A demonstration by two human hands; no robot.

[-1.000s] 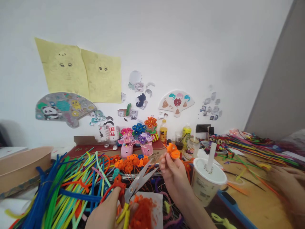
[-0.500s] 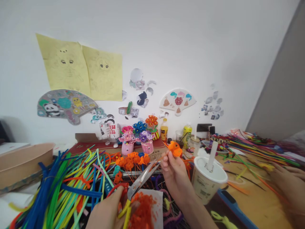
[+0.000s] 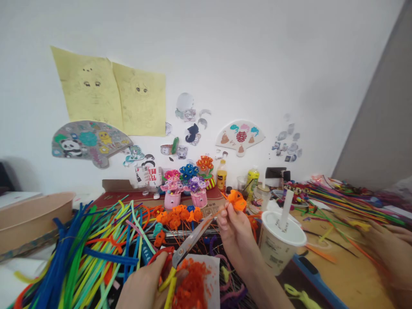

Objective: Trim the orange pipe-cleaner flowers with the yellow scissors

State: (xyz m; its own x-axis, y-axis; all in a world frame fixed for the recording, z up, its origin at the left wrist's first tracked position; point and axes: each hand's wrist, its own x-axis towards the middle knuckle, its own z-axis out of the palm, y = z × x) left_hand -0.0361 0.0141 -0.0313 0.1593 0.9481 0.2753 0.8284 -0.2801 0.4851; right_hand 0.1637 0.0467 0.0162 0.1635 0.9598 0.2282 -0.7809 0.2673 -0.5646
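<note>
In my left hand [image 3: 144,279], fingers wrapped round the red and yellow handles, are the scissors [image 3: 191,242]. Their blades look closed and point up and right, the tips close to my right hand [image 3: 236,231]. That hand pinches an orange pipe-cleaner flower [image 3: 237,200] between thumb and fingers, its thin stem end sticking out to the left. Below the scissors lies a white sheet [image 3: 214,268] covered with orange fuzz clippings [image 3: 195,279]. Behind the blades, several finished orange flowers [image 3: 178,216] sit in a cluster on thin stems.
Loose pipe cleaners [image 3: 96,253] pile up on the left near a tan tub [image 3: 35,214]. A lidded drink cup [image 3: 280,244] with a straw stands right of my right wrist. Another person's hand [image 3: 383,244] works at far right. Small flower pots [image 3: 172,199] stand at the back.
The scissor blades, slightly apart before, now lie together. Both hands and the orange flower stay almost in place.
</note>
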